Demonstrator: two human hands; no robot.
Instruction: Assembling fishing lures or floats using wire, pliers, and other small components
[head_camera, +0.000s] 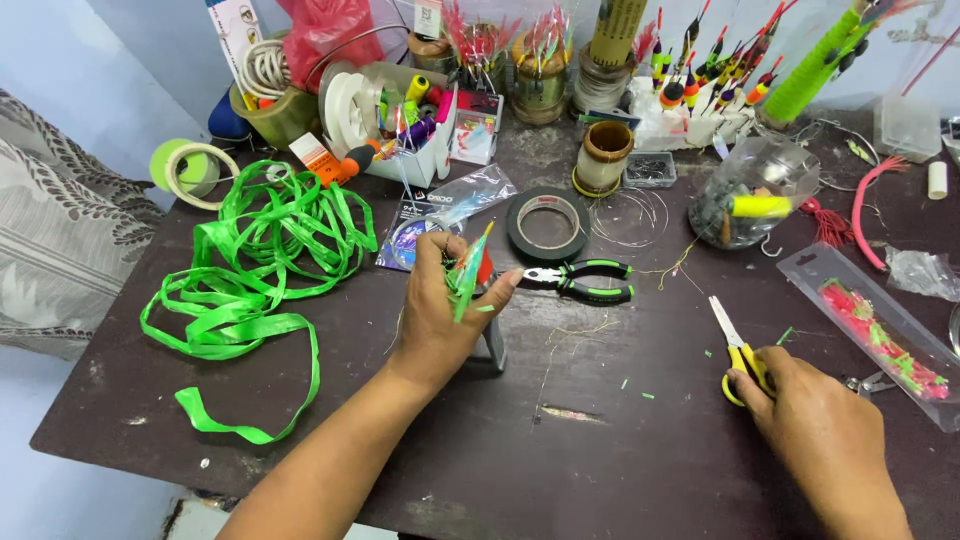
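Looking down from the head view, a dark worktable (560, 470) is seen crowded with tackle and craft supplies. The left hand (440, 310) is raised just above the tabletop and is closed around a small feathered lure (467, 272), green and orange; the thumb and fingers are wrapped tightly about its lower part. The lure's long axis is held nearly upright, its pointed tip tilted up and to the right. The right hand (815, 425) rests low on the table, well apart from the left, with its fingers closed on the yellow handles of a pair of scissors (735, 345). The scissor blades are seen nearly closed and are pointed up and to the left, toward the lure. The lure thus lies to the left of the scissors and farther from the person, with bare table between. Green-handled pliers (585, 280) lie just right of the left hand, nearer to it than the scissors. A loose tangle of green ribbon (260, 260) lies to the left, and a roll of black tape (547, 225) lies beyond the pliers.
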